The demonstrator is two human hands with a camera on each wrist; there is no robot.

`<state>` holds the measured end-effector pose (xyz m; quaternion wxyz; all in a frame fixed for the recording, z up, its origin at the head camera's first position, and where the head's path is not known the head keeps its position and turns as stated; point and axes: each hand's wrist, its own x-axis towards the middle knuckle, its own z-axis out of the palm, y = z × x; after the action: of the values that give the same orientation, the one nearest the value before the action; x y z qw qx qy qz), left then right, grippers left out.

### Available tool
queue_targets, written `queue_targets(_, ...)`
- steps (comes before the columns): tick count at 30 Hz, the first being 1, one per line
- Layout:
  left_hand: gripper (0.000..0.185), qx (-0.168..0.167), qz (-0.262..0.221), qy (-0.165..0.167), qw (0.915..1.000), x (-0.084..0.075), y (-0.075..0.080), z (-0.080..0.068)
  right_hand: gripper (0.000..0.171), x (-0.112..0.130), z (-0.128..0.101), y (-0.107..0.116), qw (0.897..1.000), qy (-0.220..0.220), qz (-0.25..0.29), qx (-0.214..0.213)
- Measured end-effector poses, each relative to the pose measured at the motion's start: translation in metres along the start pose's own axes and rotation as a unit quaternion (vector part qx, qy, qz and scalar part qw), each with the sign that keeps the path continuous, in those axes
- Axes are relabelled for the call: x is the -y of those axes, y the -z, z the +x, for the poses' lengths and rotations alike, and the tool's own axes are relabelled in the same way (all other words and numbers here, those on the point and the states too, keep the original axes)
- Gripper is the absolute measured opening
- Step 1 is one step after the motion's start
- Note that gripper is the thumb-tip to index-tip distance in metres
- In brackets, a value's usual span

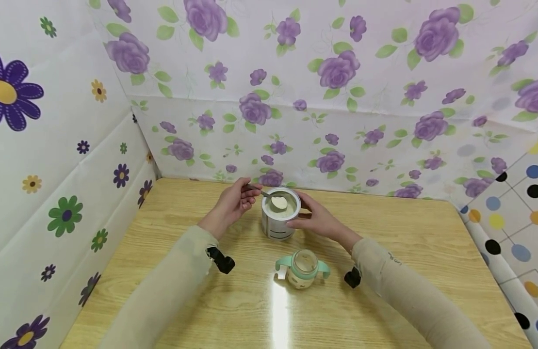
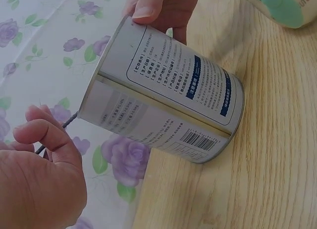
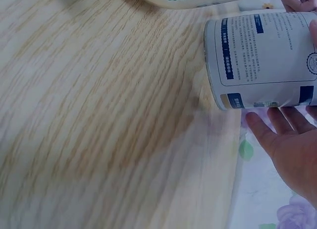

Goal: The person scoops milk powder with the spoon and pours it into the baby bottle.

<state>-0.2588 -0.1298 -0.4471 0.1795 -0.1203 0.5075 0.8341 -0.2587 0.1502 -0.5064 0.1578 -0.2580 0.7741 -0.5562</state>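
A spoon (image 1: 279,203) heaped with pale powder is at the mouth of an open tin can (image 1: 278,228). My left hand (image 1: 235,201) pinches the spoon's dark handle, left of the rim. Around the can's right side, my right hand (image 1: 318,220) grips it, with the thumb in front and fingers behind. More pale powder shows inside the can. In the left wrist view the can (image 2: 168,95) displays printed text and a barcode, and the left hand (image 2: 42,169) is beside its rim. The right wrist view has the right hand (image 3: 292,144) against the can's wall.
A clear bottle (image 1: 304,266) with green handles stands uncapped on the wooden table (image 1: 234,300), nearer me than the can. Flowered cloth (image 1: 303,121) rises behind the table's far edge. More patterned cloth hangs at the left and right.
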Motion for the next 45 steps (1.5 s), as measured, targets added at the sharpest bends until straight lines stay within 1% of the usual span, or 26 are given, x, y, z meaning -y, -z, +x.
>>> queue_targets(3,0.041,0.004,-0.002,0.001,1.0000,0.000,0.000,0.000,0.096,0.005,-0.006,0.006,0.999,0.008,-0.033,0.000)
queue_targets(6,0.040,0.007,-0.005,0.003,1.0000,0.000,0.000,0.000,0.098,0.014,-0.018,0.018,0.998,0.018,-0.058,-0.005)
queue_targets(10,0.040,0.004,-0.007,0.004,1.0000,-0.002,0.000,-0.001,0.097,0.029,-0.040,0.031,0.998,0.030,-0.054,0.006)
queue_targets(13,0.041,0.001,-0.010,0.002,0.9999,-0.005,0.000,-0.002,0.097,0.036,-0.057,0.032,0.997,0.044,-0.052,0.024)
queue_targets(16,0.040,0.001,-0.014,0.001,0.9999,-0.008,0.001,-0.003,0.097,0.039,-0.073,0.027,0.996,0.060,-0.050,0.037)
queue_targets(19,0.041,0.006,-0.017,0.001,0.9998,-0.012,0.001,-0.006,0.098,0.037,-0.086,0.018,0.995,0.074,-0.051,0.052)
queue_targets(23,0.044,0.008,-0.025,0.000,0.9997,-0.016,0.002,-0.013,0.100,0.028,-0.096,0.002,0.994,0.072,-0.055,0.069)
queue_targets(29,0.043,0.022,-0.026,-0.001,0.9994,-0.021,0.000,-0.024,0.097,0.011,-0.102,-0.018,0.994,0.062,-0.048,0.077)
queue_targets(34,0.043,0.044,-0.029,0.000,0.9986,-0.023,-0.004,-0.037,0.095,0.008,-0.104,-0.028,0.994,0.061,-0.059,0.071)
queue_targets(39,0.043,0.067,-0.022,0.003,0.9975,-0.021,-0.010,-0.053,0.088,0.007,-0.105,-0.034,0.993,0.056,-0.082,0.060)
queue_targets(45,0.043,0.078,-0.013,0.010,0.9968,-0.015,-0.014,-0.068,0.080,0.004,-0.106,-0.038,0.994,0.054,-0.077,0.059)
